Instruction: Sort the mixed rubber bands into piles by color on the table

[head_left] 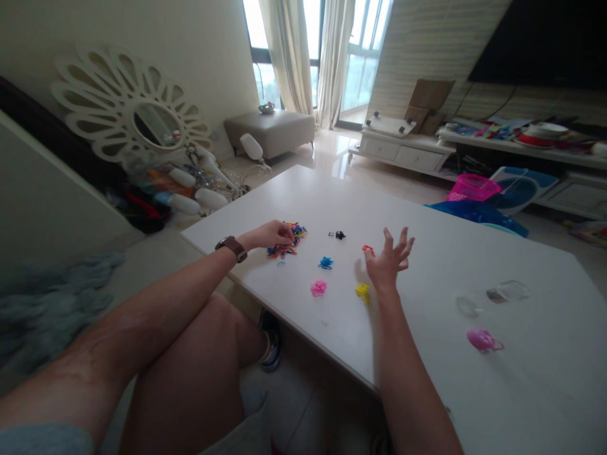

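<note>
On the white table [351, 202] lies a mixed pile of small colourful bands [298, 233]. My left hand [274, 234] is at this pile, its fingers pinched together; what they hold, if anything, is too small to tell. Small single-colour heaps lie to the right: black [340, 235], blue [325, 263], pink [318, 288] and yellow [363, 291]. My right hand [389, 258] is raised with fingers spread, just right of a red heap [368, 249], which its thumb partly covers.
At the table's right are a clear container [509, 292], a round clear lid [468, 306] and a pink object with a loop [484, 340]. Beyond the table stand a pink basket [474, 188] and a grey ottoman [270, 131]. My leg is under the near edge.
</note>
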The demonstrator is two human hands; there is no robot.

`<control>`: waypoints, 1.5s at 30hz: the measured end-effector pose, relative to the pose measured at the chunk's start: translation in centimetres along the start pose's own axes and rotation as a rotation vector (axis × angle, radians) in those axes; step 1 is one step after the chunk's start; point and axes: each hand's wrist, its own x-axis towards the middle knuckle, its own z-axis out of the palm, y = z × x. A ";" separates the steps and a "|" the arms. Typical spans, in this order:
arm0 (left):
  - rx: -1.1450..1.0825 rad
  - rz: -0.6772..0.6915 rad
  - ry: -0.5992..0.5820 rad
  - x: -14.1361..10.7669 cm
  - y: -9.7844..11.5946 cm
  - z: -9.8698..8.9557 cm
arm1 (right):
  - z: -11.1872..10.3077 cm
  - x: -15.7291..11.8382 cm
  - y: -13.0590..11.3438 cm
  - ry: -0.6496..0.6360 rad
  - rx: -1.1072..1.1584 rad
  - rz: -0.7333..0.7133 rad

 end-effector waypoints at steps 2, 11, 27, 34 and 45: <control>-0.066 -0.015 -0.019 -0.1 0.6 0.4 | -0.4 -0.2 -0.9 -0.035 0.043 -0.055; -0.415 0.061 -0.186 1.0 4.0 4.3 | -0.6 -2.9 -5.9 -0.436 0.662 -0.383; -0.418 0.131 -0.278 1.4 5.5 6.4 | -3.3 -1.3 -3.9 -0.540 0.645 -0.353; -0.397 0.082 -0.276 1.4 5.1 6.3 | -5.6 -0.4 2.3 -0.561 0.551 -0.234; -0.260 0.150 -0.322 1.0 6.1 8.3 | -7.8 -0.6 4.2 -0.835 0.470 -0.146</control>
